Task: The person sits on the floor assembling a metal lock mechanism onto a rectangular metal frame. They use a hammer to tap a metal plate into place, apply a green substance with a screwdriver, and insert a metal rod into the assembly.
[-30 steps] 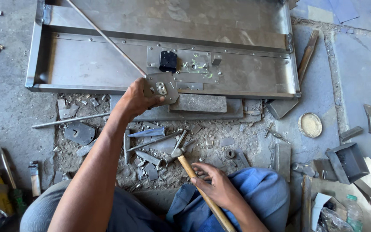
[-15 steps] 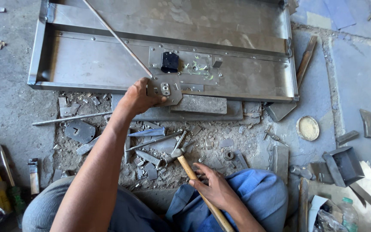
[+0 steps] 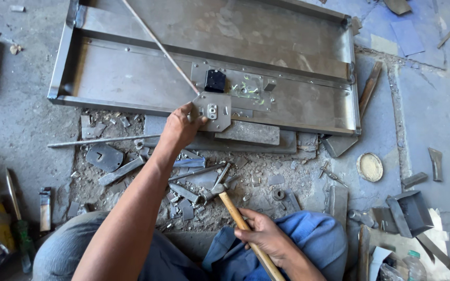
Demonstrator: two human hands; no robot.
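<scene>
Left hand (image 3: 179,128) pinches the near-left edge of a small metal plate (image 3: 212,110), which sits on the front rim of the long steel frame (image 3: 105,78). Right hand (image 3: 266,238) is closed around the wooden handle of a hammer (image 3: 220,190), its head resting among scrap pieces (image 3: 183,179). That plate looks thin, stiff and light (edges probably sharp), best held by its flat corner. Open room is scant near the knees, wider on the bare floor to the left.
</scene>
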